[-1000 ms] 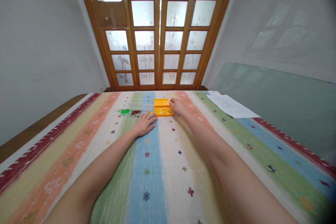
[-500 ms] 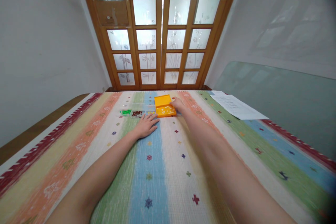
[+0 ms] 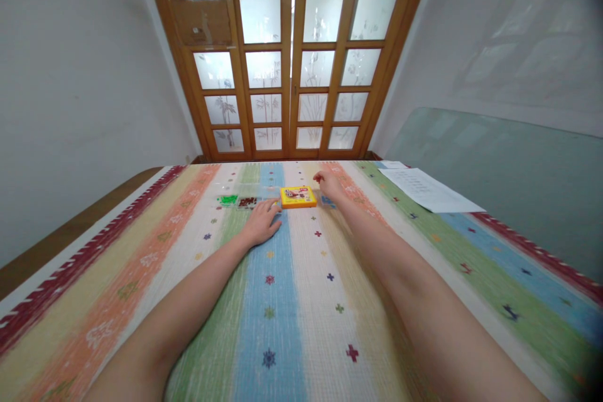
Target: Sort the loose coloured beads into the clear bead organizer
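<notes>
A flat yellow box with a printed lid lies closed on the striped tablecloth. My left hand rests palm down just left of it, its fingers spread and their tips close to the box's left side. Beyond that hand lie clear trays, one with small green pieces and one with dark brown pieces. My right hand is raised off the box's right rear corner, fingers loosely bent and apart, nothing visible in them. Blue pieces lie partly hidden beneath it.
Printed paper sheets lie on the right part of the tablecloth. A pale green board leans along the right wall. Behind the table's far edge stand wooden doors with frosted panes.
The yellow box's lid has swung down, hiding the white pieces inside and showing its printed top. My right hand has let go of the box and moved slightly up and right.
</notes>
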Tool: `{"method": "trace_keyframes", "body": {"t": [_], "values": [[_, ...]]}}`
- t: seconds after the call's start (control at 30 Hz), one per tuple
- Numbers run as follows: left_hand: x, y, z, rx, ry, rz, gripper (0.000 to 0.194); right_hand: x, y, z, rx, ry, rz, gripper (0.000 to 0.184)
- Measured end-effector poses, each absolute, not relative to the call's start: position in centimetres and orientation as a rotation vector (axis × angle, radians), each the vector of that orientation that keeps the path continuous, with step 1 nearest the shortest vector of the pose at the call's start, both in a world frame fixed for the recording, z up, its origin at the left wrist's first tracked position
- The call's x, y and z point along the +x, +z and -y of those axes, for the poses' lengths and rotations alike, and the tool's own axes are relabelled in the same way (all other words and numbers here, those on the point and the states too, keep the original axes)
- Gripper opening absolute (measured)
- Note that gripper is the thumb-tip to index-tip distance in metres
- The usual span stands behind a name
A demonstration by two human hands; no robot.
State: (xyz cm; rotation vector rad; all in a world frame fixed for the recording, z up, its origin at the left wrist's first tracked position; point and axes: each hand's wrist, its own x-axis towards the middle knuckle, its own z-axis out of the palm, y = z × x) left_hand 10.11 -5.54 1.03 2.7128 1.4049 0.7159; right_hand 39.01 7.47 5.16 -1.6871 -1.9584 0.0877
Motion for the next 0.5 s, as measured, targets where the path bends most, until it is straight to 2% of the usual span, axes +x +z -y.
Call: {"method": "trace_keyframes", "body": {"t": [0.07, 0.27, 0.5], "values": [[10.2, 1.1, 5.5, 2.686, 0.764, -1.447, 0.036, 38.7, 4.9, -7.6, -1.652, 0.118, 2.001, 0.031], [10.3, 1.2, 5.5, 2.648, 0.833, -1.555, 0.032, 34.5, 4.0, -5.9, -1.412, 0.16, 2.256, 0.029], [8.5, 2.0, 4.8, 2.451, 1.063, -1.874, 0.023, 29.4, 3.7, -3.4, -1.071, 0.062, 2.393, 0.047]]}}
